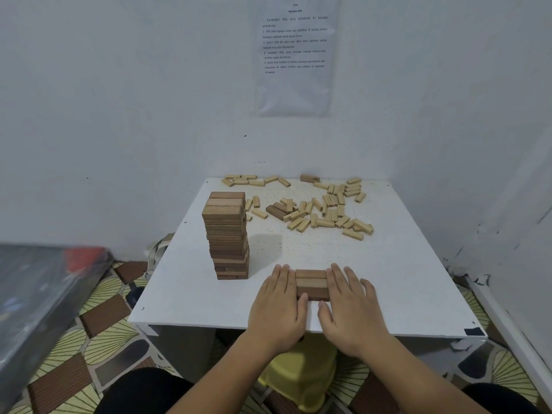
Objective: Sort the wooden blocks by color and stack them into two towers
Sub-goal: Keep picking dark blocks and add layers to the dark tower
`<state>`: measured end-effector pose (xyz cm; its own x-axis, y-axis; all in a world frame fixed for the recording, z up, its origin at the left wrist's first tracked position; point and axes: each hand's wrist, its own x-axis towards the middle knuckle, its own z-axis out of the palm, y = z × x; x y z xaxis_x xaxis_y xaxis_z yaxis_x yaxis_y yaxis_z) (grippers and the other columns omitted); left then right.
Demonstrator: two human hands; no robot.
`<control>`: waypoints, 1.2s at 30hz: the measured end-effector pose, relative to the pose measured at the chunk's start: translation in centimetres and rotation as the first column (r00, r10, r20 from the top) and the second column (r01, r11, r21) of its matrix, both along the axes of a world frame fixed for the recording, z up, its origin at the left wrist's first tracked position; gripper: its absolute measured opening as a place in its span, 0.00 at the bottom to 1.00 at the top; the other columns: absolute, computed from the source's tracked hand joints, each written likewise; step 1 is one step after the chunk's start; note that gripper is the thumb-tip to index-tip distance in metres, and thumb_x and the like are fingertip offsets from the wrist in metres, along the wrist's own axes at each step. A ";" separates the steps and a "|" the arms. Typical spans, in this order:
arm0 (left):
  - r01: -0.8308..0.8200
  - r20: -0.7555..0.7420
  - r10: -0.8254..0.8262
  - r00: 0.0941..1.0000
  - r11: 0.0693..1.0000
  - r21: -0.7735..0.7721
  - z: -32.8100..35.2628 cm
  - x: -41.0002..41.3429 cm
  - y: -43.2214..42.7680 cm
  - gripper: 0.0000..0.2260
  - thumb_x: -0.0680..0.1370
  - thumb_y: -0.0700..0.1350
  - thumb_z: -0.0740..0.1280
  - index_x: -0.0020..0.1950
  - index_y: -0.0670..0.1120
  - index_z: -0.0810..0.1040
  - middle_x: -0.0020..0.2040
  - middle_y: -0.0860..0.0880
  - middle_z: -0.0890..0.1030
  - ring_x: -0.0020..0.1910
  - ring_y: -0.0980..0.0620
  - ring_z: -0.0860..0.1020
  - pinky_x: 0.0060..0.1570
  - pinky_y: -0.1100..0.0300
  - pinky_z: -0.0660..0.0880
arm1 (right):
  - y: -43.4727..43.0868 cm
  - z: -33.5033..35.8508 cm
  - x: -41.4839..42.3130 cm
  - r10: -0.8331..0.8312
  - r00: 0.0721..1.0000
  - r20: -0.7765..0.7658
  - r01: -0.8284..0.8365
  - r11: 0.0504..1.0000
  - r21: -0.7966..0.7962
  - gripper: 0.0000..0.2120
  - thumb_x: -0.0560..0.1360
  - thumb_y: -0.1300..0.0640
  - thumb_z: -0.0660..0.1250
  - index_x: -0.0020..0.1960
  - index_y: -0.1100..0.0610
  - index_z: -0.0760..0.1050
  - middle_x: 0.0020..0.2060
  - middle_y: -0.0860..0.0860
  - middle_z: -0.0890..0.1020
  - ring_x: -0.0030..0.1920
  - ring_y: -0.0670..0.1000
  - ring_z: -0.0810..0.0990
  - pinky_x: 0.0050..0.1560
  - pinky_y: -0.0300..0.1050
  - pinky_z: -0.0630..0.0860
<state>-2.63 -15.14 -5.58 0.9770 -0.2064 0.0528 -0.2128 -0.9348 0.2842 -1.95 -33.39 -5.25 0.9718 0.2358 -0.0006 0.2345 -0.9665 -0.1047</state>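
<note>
**Flat hands pressing a row of dark blocks beside the tower (228, 234)**

Head view. Fixed to the wall, high above and right of the tower: a printed sheet (295, 55) with a short title and numbered lines, too small and blurred to read.

Just right of the tower's foot, near the front edge of the table (388, 279): three dark blocks (312, 284) lying side by side in a flat row. Left hand (276, 312) flat on the tabletop, fingers straight and together, pressed against the row's left end. Right hand (352, 309) flat as well, fingers slightly spread, pressed against the right end. Both thumbs by the row's near side.

Tower many layers high, all dark wood, close to the table's left edge, apart from both hands.

Behind and right of the tower, reaching the back edge: a loose scatter of pale blocks (316, 210), with stray dark blocks (276, 211) among them. Bare white top right of the tower, between scatter and row. Walls close behind and to the right.
</note>
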 end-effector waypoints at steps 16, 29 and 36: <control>0.137 -0.082 -0.137 0.987 0.991 -0.008 2.8 3.0 1.2 0.40 0.75 0.58 0.64 0.83 0.45 0.56 0.82 0.48 0.61 0.83 0.46 0.53 0.81 0.51 0.56 | -1.6 2.8 3.3 0.130 0.985 -0.112 -0.100 0.966 0.237 0.42 0.73 0.41 0.68 0.82 0.46 0.54 0.79 0.44 0.57 0.78 0.49 0.51 0.76 0.51 0.52; 0.189 -0.109 -0.181 0.977 0.980 0.061 5.2 4.8 0.4 0.14 0.74 0.52 0.72 0.57 0.49 0.78 0.52 0.50 0.74 0.52 0.50 0.73 0.45 0.57 0.71 | -1.7 4.1 5.1 0.225 0.963 -0.148 -0.200 0.966 0.164 0.32 0.74 0.43 0.70 0.76 0.45 0.68 0.67 0.42 0.69 0.68 0.47 0.63 0.69 0.49 0.63; 0.228 -0.115 -0.219 0.969 0.972 0.066 6.3 4.0 0.4 0.22 0.73 0.56 0.72 0.63 0.48 0.75 0.55 0.50 0.75 0.53 0.49 0.74 0.46 0.56 0.73 | -2.1 4.7 4.0 0.235 0.966 -0.107 -0.200 0.943 0.265 0.34 0.70 0.43 0.71 0.75 0.45 0.69 0.68 0.40 0.72 0.65 0.45 0.66 0.70 0.49 0.65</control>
